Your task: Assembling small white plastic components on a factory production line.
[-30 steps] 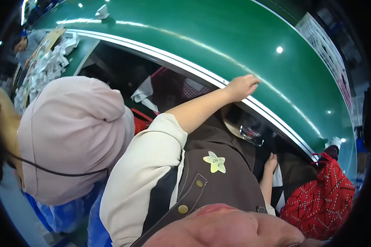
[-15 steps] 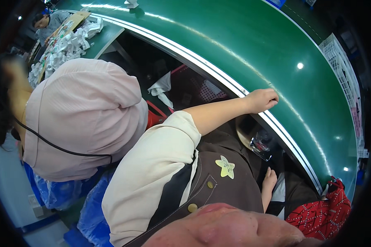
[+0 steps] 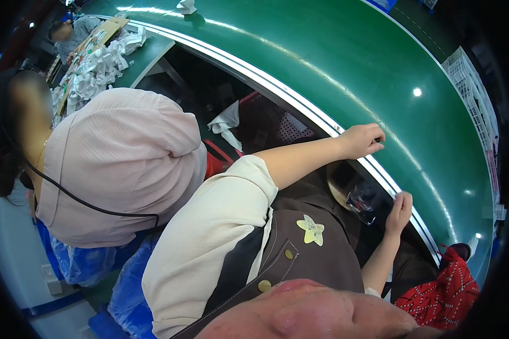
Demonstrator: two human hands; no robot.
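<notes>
My left hand (image 3: pixel 361 141) rests over the metal rail (image 3: pixel 322 121) of the long green work surface (image 3: pixel 322 51). Its fingers are curled closed, with a small dark thing at their tips too small to name. Lower on the right, my right hand (image 3: pixel 400 212) is raised at the same rail. Those fingers are bent together, and whatever they may hold is hidden. Below the rail, between my two arms, lies a clear plastic bag (image 3: pixel 361 200) with something dark and red in it.
A co-worker in a pale pink top (image 3: pixel 121 164) sits close on my left. Crumpled white pieces (image 3: pixel 104 65) are heaped on a table beyond. A white piece (image 3: pixel 186 7) stands on the green surface's far end. Red patterned cloth (image 3: pixel 444 294) hangs at the lower right; white racks (image 3: pixel 472 96) stand beyond.
My right hand has come up from below the rail to its edge, its fingers bending together. My left hand has stayed in nearly the same place.
</notes>
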